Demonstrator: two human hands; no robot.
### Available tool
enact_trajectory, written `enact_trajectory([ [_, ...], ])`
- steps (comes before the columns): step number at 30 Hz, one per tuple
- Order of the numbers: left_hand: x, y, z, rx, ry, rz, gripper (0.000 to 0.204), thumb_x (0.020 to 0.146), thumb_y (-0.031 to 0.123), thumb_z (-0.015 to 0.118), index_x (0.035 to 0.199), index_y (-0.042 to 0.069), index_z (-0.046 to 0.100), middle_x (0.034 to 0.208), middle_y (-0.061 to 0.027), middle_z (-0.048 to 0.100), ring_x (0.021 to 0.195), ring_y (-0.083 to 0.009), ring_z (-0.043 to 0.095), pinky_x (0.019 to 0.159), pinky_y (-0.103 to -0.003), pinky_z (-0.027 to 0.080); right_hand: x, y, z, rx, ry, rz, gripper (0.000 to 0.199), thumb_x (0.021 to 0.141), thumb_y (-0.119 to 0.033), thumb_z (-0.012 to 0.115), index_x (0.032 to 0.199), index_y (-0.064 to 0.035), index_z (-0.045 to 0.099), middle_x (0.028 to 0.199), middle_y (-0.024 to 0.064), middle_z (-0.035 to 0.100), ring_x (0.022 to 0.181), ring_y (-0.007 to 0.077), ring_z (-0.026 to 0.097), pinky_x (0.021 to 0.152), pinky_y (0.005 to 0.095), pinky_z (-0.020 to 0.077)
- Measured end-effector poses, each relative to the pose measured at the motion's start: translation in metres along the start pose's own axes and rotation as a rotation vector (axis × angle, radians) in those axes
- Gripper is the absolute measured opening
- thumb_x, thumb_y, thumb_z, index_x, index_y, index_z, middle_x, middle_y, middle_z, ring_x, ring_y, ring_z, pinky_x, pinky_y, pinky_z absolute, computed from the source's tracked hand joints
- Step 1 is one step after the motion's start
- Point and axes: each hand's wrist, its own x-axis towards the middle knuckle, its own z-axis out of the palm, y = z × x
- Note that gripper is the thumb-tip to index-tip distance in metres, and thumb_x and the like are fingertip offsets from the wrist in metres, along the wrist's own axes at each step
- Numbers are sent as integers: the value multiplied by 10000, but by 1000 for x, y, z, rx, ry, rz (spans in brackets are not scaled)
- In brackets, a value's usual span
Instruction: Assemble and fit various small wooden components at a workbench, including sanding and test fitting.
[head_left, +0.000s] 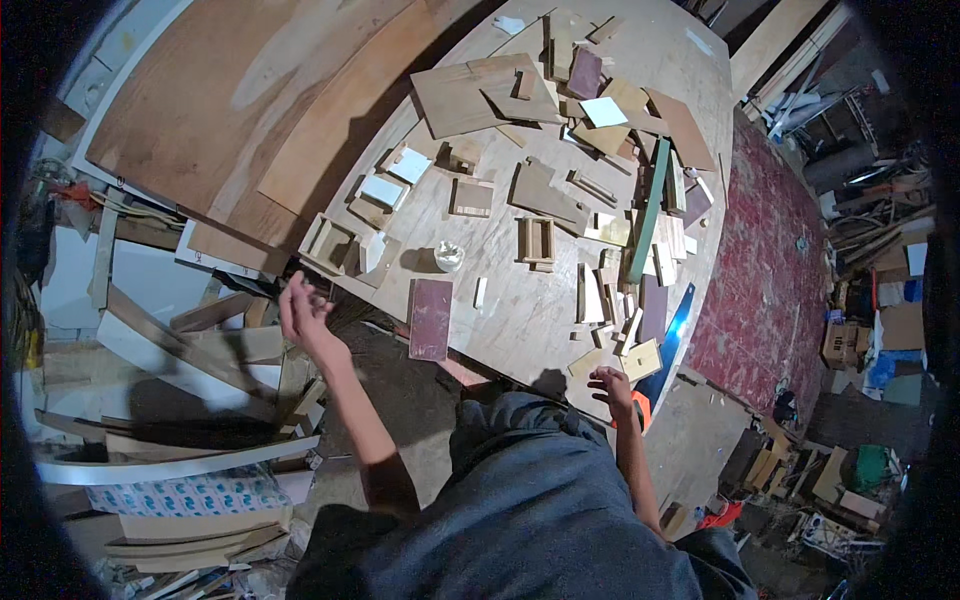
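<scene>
My left hand is raised off the table's left corner, its fingers loosely bent and apart, with nothing visible in them. Close to it, a small open wooden box sits on the corner. At the near right edge hovers my right hand, fingers slightly curled and apart, seemingly holding nothing. Beside that hand are a light wood block and a handsaw with a bluish blade and orange handle. Between my hands, a maroon board overhangs the front edge. Behind it stands a clear container.
The worktable bears many wood offcuts, thin plywood sheets, a small wooden frame and a long green strip. Large panels lean at far left. Scrap boards are piled left; a maroon sheet lies right.
</scene>
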Motion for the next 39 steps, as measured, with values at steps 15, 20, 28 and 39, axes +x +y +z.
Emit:
enact_trajectory([
  [15, -312, 249, 152, -764, -1079, 542, 125, 799, 249, 741, 835, 349, 675, 885, -16, 701, 590, -158, 578, 422, -250, 437, 11, -26, 1, -34, -156, -215, 190, 886, -190, 675, 989, -41, 733, 990, 60, 729, 889, 178, 694, 689, 342, 528],
  [20, -292, 176, 136, -346, -1320, 175, 303, 793, 222, 683, 1033, 40, 657, 874, -55, 687, 717, -149, 608, 589, -266, 476, 10, -20, -30, 30, -91, -226, 172, 932, -257, 647, 938, -90, 689, 853, 5, 675, 830, 137, 676, 657, 328, 521],
  [28, -240, -76, 116, 534, -1356, -185, 308, 905, 95, 578, 1194, -6, 614, 1017, -106, 665, 877, -155, 629, 790, -302, 503, 42, -41, -34, 149, 30, -314, 337, 1001, -372, 499, 825, -93, 568, 699, 17, 562, 654, 124, 584, 555, 300, 464],
  [39, -206, -264, 128, 1530, -1331, 221, 1031, 756, 354, 776, 1524, 0, 186, 1609, -205, 113, 1492, -377, 92, 1169, -577, 180, 123, -177, 10, -80, -30, -528, 201, 910, -200, 699, 899, -9, 761, 688, 12, 658, 580, 58, 531, 507, 219, 401],
])
